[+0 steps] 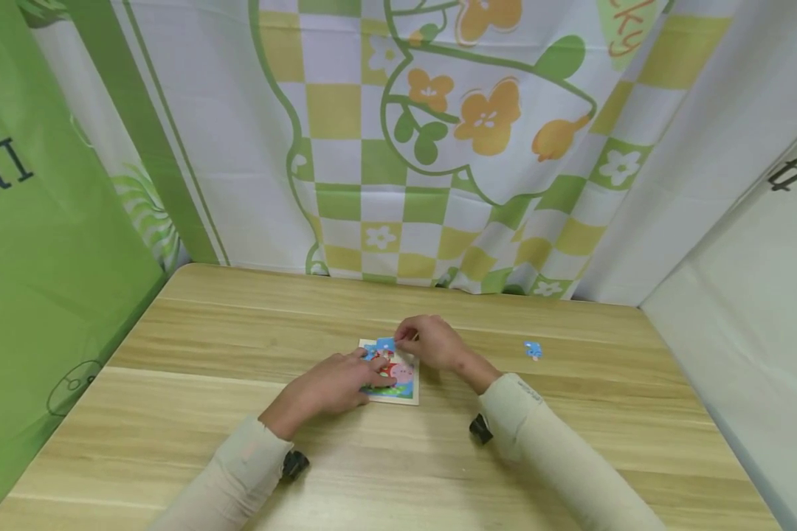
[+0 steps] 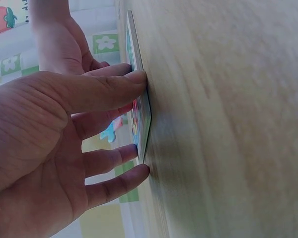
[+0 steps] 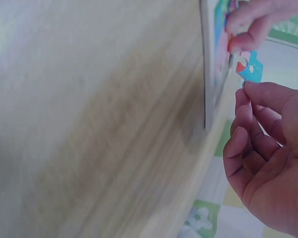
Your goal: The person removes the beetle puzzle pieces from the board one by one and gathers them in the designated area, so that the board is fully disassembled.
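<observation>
A small framed jigsaw puzzle (image 1: pixel 408 403) with a pink cartoon character lies flat on the table. My left hand (image 1: pixel 335 382) rests on its left part, fingers spread; in the left wrist view the thumb (image 2: pixel 107 93) lies at the board's near edge. Over the puzzle's far edge, my right hand (image 1: pixel 435 344) pinches a blue jigsaw piece (image 3: pixel 254 69) between thumb and forefinger. In the right wrist view this piece stands tilted up off the board (image 3: pixel 207 64). The left fingers cover part of the picture.
Another blue jigsaw piece (image 1: pixel 533 350) lies alone on the wooden table (image 1: pixel 571 435), to the right of the puzzle. A patterned curtain (image 1: pixel 385 184) hangs along the table's far edge, with a green cloth (image 1: pixel 53 258) at the left and a pale one (image 1: pixel 757 295) at the right.
</observation>
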Available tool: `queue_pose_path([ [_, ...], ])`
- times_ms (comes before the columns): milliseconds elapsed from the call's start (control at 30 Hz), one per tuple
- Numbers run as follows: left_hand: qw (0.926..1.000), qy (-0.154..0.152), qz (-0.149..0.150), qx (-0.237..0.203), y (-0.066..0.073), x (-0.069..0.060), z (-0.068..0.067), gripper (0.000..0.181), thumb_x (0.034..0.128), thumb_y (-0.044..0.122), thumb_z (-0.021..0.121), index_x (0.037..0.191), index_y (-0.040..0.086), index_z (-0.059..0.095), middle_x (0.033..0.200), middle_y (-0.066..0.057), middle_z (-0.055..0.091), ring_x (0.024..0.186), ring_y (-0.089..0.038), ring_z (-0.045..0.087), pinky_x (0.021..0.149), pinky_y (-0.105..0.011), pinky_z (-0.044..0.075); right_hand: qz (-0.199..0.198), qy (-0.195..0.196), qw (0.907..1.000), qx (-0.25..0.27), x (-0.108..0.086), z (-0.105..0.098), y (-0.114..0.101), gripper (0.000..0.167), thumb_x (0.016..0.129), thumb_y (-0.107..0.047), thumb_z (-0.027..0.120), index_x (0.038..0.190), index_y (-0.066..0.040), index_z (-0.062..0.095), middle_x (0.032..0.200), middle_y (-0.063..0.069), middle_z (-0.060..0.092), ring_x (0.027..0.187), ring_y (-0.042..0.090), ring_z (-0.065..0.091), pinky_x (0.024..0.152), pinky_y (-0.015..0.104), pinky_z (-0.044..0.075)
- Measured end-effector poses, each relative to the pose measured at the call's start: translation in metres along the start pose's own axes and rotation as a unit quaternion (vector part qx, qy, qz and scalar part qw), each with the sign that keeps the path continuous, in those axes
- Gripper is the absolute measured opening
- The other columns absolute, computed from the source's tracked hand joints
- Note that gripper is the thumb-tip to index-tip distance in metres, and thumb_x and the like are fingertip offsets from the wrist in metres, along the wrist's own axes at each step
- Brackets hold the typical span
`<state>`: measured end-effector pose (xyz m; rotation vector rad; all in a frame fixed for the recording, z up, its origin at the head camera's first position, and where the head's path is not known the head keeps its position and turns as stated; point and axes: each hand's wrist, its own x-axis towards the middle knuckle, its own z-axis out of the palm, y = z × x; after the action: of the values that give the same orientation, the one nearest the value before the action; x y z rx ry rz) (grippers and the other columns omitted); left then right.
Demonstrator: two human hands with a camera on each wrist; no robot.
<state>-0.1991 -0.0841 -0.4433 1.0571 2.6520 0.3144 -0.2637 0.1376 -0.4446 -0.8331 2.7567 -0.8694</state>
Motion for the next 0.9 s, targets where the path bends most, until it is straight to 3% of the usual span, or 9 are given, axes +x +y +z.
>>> queue_pose_path([
  [300,1.0,-0.002,-0.006,-0.004,-0.001,0.001,0.002,0.051,0.0964,0.01,0.072,0.144,0.028,0.064,0.157,-0.003,0.046,0.145,-0.044,0.035,0.108,-0.061,0.038,0.023,0.006,0.9996,0.013,-0.016,-0.026,0.017,0.007,0.098,-0.008,0.07,0.093,-0.011,0.074,0.087,-0.005,0.069,0.082,0.011,0.062,0.076,0.034,0.052],
  [533,0.9999,0.001,-0.008,-0.009,-0.001,0.0,0.003,0.051,0.0959,0.01,0.073,0.143,0.027,0.064,0.157,-0.002,0.046,0.145,-0.045,0.034,0.109,-0.062,0.037,0.036,-0.012,0.9992,0.014,-0.033,-0.043,0.03,0.008,0.098,-0.007,0.067,0.094,-0.009,0.074,0.089,-0.003,0.068,0.084,0.014,0.062,0.079,0.038,0.052],
  [900,0.9999,0.008,-0.004,-0.011,0.0,0.0,0.004,0.051,0.0957,0.007,0.072,0.143,0.026,0.064,0.157,-0.003,0.047,0.144,-0.047,0.035,0.108,-0.062,0.037,0.05,-0.01,0.9987,0.0,-0.055,-0.066,0.061,0.008,0.098,-0.004,0.067,0.093,-0.004,0.074,0.085,-0.001,0.067,0.08,0.014,0.058,0.075,0.035,0.049],
])
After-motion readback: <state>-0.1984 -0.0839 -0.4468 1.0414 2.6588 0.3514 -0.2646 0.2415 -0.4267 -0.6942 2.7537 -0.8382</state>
